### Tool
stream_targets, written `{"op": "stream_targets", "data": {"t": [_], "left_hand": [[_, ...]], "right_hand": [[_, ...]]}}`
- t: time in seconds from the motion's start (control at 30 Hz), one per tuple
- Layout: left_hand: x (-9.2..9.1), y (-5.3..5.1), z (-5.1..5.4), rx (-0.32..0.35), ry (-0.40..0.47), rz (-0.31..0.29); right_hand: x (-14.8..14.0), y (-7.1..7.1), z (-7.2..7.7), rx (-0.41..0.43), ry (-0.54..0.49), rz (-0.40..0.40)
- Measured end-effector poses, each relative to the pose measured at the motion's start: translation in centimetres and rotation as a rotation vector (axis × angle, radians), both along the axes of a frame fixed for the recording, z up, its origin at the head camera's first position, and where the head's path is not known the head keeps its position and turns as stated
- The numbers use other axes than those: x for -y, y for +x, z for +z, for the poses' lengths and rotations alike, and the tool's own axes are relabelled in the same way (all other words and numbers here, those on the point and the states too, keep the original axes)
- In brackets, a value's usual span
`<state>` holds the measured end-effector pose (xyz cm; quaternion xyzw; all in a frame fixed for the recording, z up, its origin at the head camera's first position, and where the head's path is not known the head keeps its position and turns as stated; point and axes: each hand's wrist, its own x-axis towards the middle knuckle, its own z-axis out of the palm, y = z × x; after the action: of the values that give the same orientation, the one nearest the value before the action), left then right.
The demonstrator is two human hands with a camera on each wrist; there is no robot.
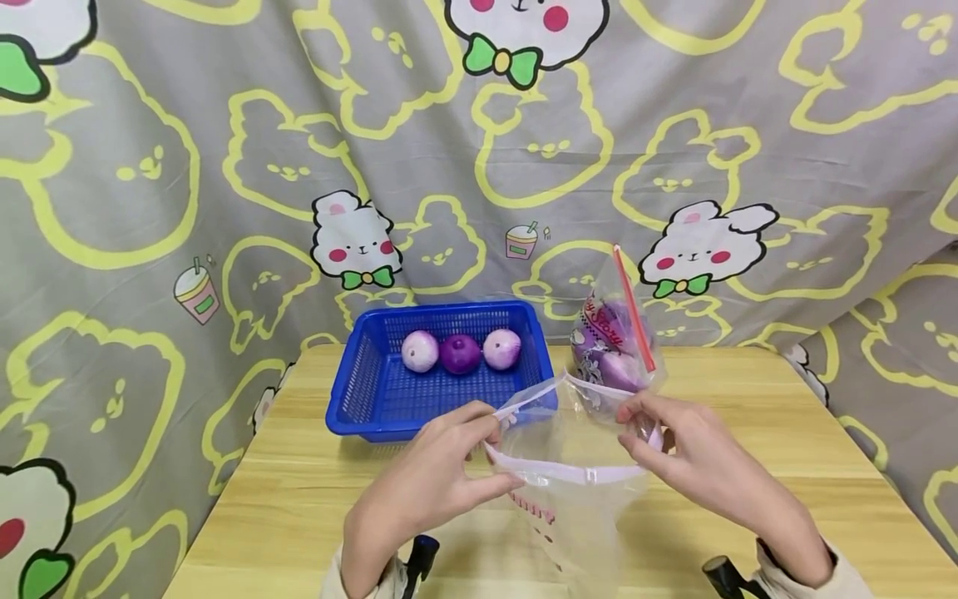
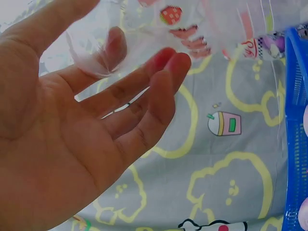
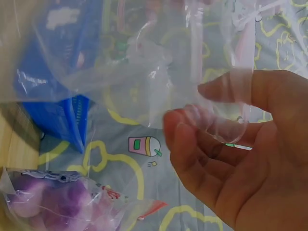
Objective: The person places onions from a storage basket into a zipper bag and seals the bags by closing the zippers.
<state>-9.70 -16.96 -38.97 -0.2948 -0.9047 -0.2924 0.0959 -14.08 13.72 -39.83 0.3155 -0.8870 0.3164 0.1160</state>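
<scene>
A clear plastic bag point(image 1: 576, 499) with a pale pink zip edge hangs with its mouth spread wide between both hands. My left hand point(image 1: 441, 466) pinches the bag's left rim between thumb and fingers; the left wrist view shows this hand point(image 2: 91, 115) with its fingers bent at the film. On the opposite side, my right hand point(image 1: 696, 453) grips the right rim, its thumb inside the mouth. In the right wrist view the film passes between thumb and fingers of this hand point(image 3: 240, 139). Nothing shows inside the bag.
Behind the left hand stands a blue basket point(image 1: 359, 374) holding three purple onions point(image 1: 460, 354). A filled bag of onions point(image 1: 609, 349) with a red zip strip stands upright to its right. All are on a wooden table point(image 1: 786, 399) against a patterned curtain point(image 1: 449, 166).
</scene>
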Motion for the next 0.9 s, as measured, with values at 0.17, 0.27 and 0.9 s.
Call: {"op": "stream_targets", "data": {"t": [0.17,0.27,0.9], "left_hand": [[-0.2,0.0,-0.1,-0.029,0.025,0.007],[-0.1,0.0,-0.1,-0.039,0.049,0.003],[1.4,-0.3,0.5,-0.034,0.105,0.062]], "right_hand": [[0.2,0.3,0.3,0.003,-0.003,0.002],[0.0,0.4,0.4,-0.011,0.003,0.000],[-0.4,0.2,0.4,-0.121,0.079,0.067]]}}
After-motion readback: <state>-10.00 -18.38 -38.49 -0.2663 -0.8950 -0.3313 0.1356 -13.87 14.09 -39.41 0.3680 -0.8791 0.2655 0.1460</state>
